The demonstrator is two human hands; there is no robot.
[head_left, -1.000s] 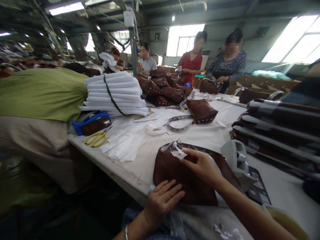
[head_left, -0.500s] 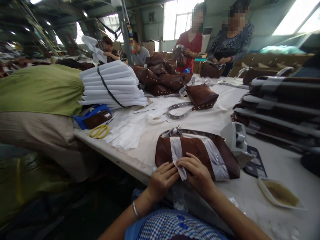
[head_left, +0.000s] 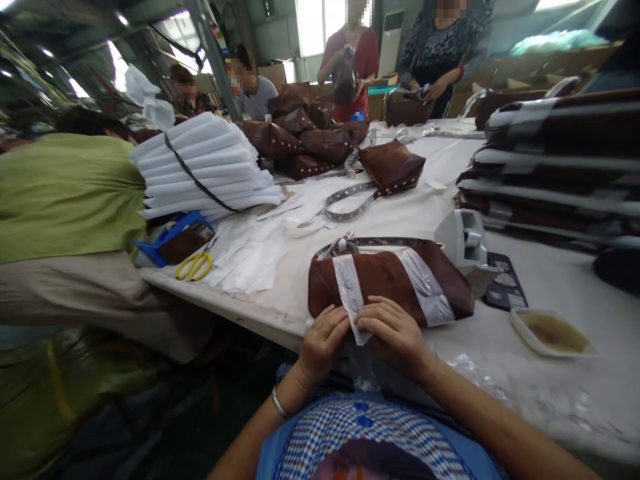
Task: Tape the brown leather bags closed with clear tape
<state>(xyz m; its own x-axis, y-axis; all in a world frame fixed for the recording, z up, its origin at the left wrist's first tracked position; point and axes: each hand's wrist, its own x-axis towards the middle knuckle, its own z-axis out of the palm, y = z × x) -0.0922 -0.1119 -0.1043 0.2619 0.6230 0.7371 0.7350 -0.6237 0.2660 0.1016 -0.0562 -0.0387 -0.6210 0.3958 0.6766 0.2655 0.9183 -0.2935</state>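
A brown handbag [head_left: 383, 279] lies on its side close to the table's near edge, its studded strap along the far side. One white wrapping strip [head_left: 348, 273] runs down the left part of the bag, and a shinier white strip [head_left: 427, 283] crosses the right part. At the loose lower end of the left strip, my left hand [head_left: 323, 339] is closed at its left edge, fingers together. My right hand [head_left: 395, 333] pinches the same strip from the right, with its fingers resting against the bag. My fingertips are partly hidden.
Yellow-handled scissors [head_left: 194, 266] lie by the left table edge, near a stack of white sheets [head_left: 205, 163]. Right of the bag are a white tape dispenser [head_left: 465, 243], a phone [head_left: 505, 283] and a shallow dish [head_left: 553, 333]. Wrapped brown pieces [head_left: 560, 167] are piled behind; several co-workers stand around.
My view has tilted down, so the table and bag sit higher in it. Both hands stay on the left strip. Across the table, the co-worker in red has lifted a bag.
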